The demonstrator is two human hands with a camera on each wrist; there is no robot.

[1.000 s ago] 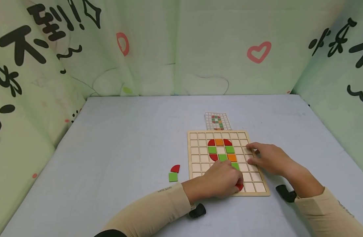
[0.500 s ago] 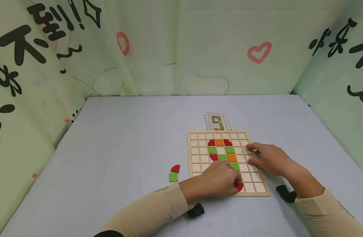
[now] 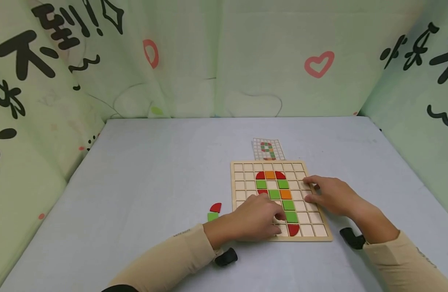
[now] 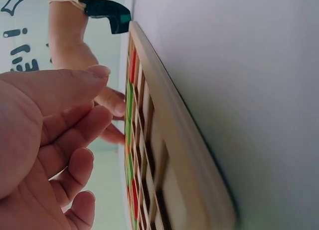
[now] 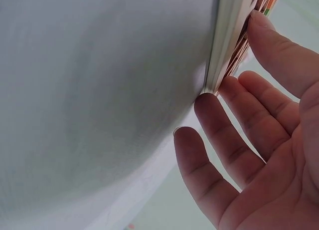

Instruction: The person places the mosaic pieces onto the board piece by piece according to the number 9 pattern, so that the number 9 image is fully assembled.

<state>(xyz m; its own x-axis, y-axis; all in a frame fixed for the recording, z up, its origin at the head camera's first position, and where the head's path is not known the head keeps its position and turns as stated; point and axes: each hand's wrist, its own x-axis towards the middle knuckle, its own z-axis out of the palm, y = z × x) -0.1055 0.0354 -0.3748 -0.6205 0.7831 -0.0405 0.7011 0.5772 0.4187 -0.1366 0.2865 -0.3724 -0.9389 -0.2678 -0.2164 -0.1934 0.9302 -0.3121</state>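
A wooden grid board [image 3: 282, 239] lies on the table, with red, green and orange tiles set in its cells. At its lower part sits a red quarter-round tile [image 3: 293, 230], below a green square tile [image 3: 291, 217]. My left hand [image 3: 258, 217] is over the lower left of the board, and the left wrist view shows its loosely bent fingers [image 4: 82, 125] with nothing between them. My right hand [image 3: 335, 196] rests at the board's right edge, its thumb [image 5: 271, 45] on the top and fingertips against the side.
A small pattern card [image 3: 268, 149] lies behind the board, partly under or behind its far edge. Left of the board are a loose red quarter-round tile [image 3: 215, 207] and a green square [image 3: 212, 216], partly covered by the left arm. Printed curtains surround the table.
My left hand has let go of the red quarter-round tile, which stays in its cell, and has moved left. The lower green square is now uncovered. My right hand has stayed in place.
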